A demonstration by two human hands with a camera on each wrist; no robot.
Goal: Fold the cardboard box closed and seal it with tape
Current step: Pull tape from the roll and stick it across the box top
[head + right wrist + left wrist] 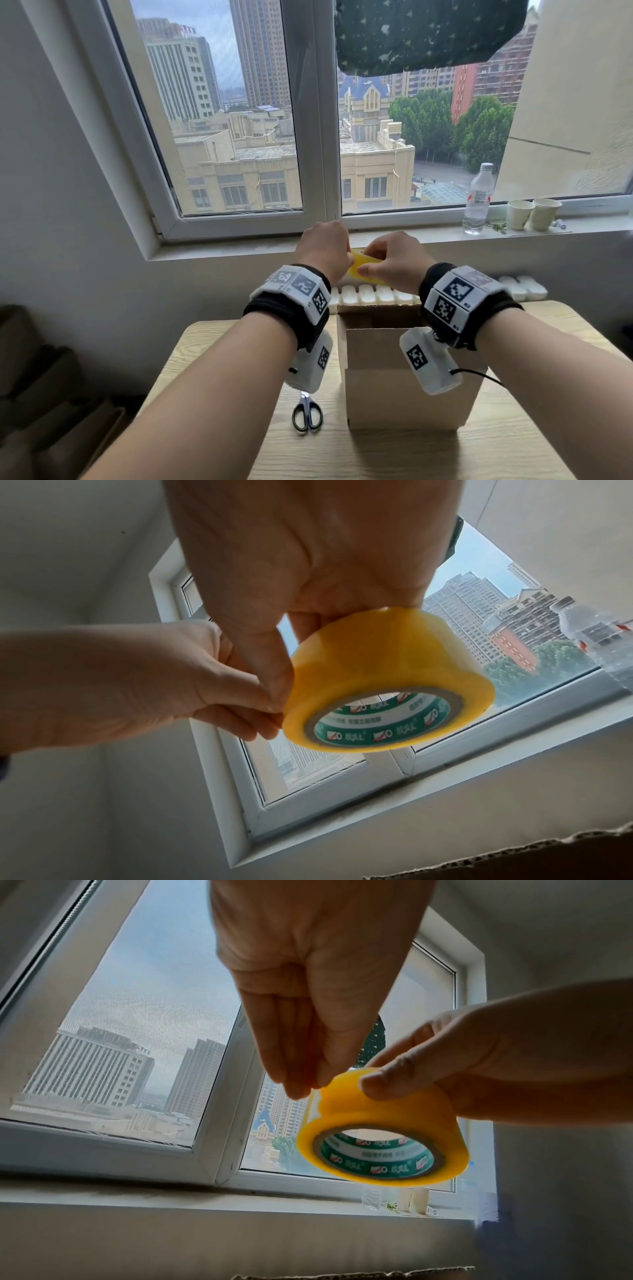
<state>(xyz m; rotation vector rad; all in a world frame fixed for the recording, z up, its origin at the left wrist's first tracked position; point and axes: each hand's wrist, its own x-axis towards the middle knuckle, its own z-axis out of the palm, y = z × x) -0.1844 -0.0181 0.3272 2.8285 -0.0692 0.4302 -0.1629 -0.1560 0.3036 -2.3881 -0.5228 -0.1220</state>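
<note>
Window [239,113]: fills the far wall behind the table, city buildings and trees outside; a dark star-printed cloth [428,34] hangs across its upper right.
Table [394,455]: pale wood grain, set below the sill.
Cardboard box [404,390]: stands on the table under the right forearm, top still open, one flap upright at the far side.
Radiator [370,294]: white ribs between the table's far edge and the wall.
Water bottle [476,202]: clear plastic, upright on the sill at right, just beside two paper cups [532,214].
Scissors [307,413]: black handles, flat on the table just left of the box.
Tape roll [383,1123]: yellow, green printed core, held in the air above the box's far side, between both hands.
Right hand [308,569]: thumb and fingers curled round the roll's outer face, gripping it.
Left hand [308,988]: fingers bunched together, tips pinching at the roll's edge where the tape end lifts.
</note>
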